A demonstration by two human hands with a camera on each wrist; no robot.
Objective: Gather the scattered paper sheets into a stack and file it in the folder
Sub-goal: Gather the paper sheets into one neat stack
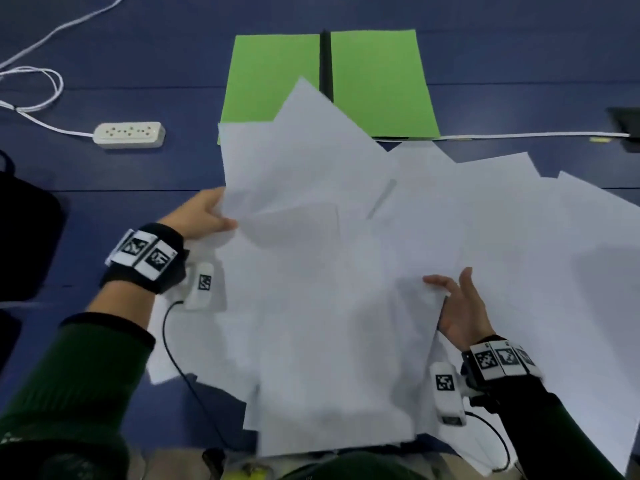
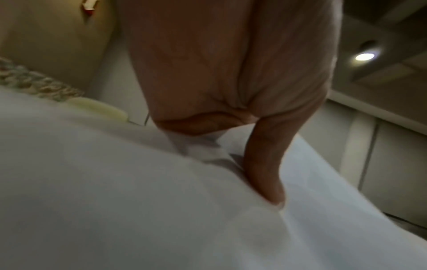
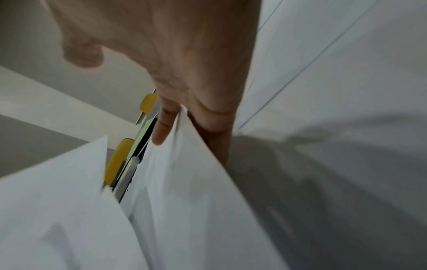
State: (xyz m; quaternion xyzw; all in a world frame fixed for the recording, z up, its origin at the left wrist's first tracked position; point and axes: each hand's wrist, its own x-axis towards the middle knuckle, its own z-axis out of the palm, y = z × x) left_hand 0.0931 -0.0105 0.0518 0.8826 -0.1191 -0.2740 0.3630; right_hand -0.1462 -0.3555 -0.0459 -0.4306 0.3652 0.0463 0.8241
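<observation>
An open green folder (image 1: 377, 81) with a black spine lies flat at the far middle of the blue table (image 1: 138, 202). White paper sheets (image 1: 329, 271) lie fanned over one another from the folder's near edge to the table's front. More loose sheets (image 1: 554, 254) spread to the right. My left hand (image 1: 204, 216) pinches the left edge of the raised sheets (image 2: 115, 201), with its thumb (image 2: 263, 173) on top. My right hand (image 1: 457, 306) holds the right edge of the same bunch, and that paper edge (image 3: 184, 182) runs between its fingers (image 3: 161, 127).
A white power strip (image 1: 129, 134) with a looped white cable (image 1: 34, 81) sits at the far left. A black bag (image 1: 24, 237) lies at the left edge. A dark device (image 1: 627, 126) with a white cable (image 1: 519, 135) is at the far right.
</observation>
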